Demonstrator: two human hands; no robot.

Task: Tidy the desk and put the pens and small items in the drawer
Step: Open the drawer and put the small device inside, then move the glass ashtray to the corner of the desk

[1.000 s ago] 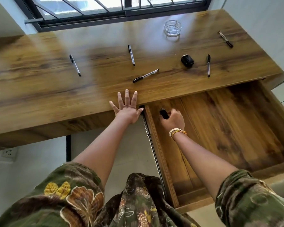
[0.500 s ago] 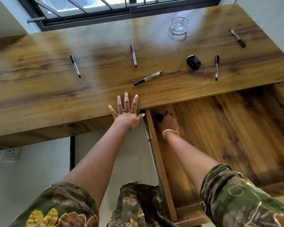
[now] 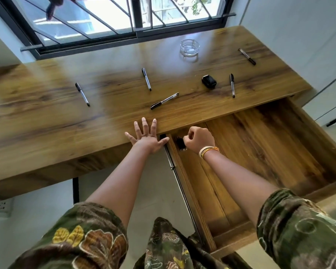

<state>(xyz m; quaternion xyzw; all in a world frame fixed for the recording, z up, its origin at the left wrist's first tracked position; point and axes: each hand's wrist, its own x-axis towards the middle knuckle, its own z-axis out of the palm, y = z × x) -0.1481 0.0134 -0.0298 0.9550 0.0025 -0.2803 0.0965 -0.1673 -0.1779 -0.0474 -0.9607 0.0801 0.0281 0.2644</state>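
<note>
Now the left hand lies flat, fingers spread, on the desk edge. The right hand, loosely curled, hovers just beside a small black item in the open drawer's back corner; five pens remain on top.

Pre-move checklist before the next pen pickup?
1. Drawer open far enough: ok.
2. Small black item inside the drawer's far-left corner: ok.
3. Right hand clear of that item: cannot tell, curled beside it.
4. Left hand free, flat on the desk edge: ok.
5. Nearest pen unobstructed: ok.
6. Desk tidied: not ok, five pens, a black case and a glass ashtray lie out.
</note>
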